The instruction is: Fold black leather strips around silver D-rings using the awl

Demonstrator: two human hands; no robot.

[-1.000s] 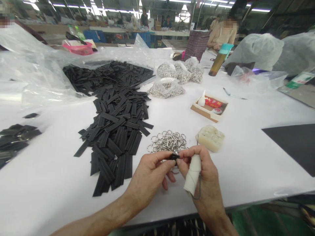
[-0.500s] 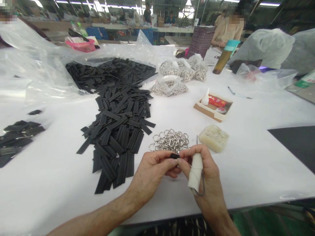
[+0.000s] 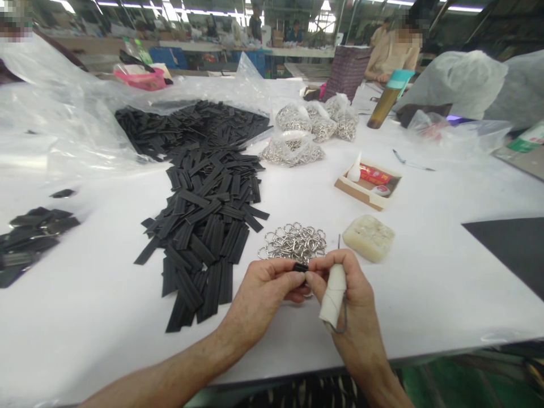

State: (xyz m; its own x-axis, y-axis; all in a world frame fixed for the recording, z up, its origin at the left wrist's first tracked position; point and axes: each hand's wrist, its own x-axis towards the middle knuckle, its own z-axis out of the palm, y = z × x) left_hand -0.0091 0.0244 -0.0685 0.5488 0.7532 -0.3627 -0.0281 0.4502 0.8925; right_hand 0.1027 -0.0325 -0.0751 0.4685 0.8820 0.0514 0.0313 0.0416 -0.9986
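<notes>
My left hand (image 3: pixel 264 294) and my right hand (image 3: pixel 344 294) meet just above the white table, both pinching a small folded black strip (image 3: pixel 300 267) between their fingertips. A metal ring seems to hang under the strip, mostly hidden by my fingers. My right hand also grips a tool with a white wrapped handle (image 3: pixel 332 294) and a thin metal spike pointing up. A heap of loose silver rings (image 3: pixel 293 242) lies right behind my hands. A long pile of black strips (image 3: pixel 204 221) stretches away to the left of it.
A pale waxy block (image 3: pixel 368 237) sits right of the rings. A small cardboard tray (image 3: pixel 368 184) with glue stands further back, beyond it bags of rings (image 3: pixel 312 127) and a bottle (image 3: pixel 385 105). Clear plastic sheeting (image 3: pixel 63 124) lies left. A person sits at the far end.
My hands have stayed together on the strip and drifted slightly up and away from me. The camera tilted a little; the tool's handle shifted in my right hand.
</notes>
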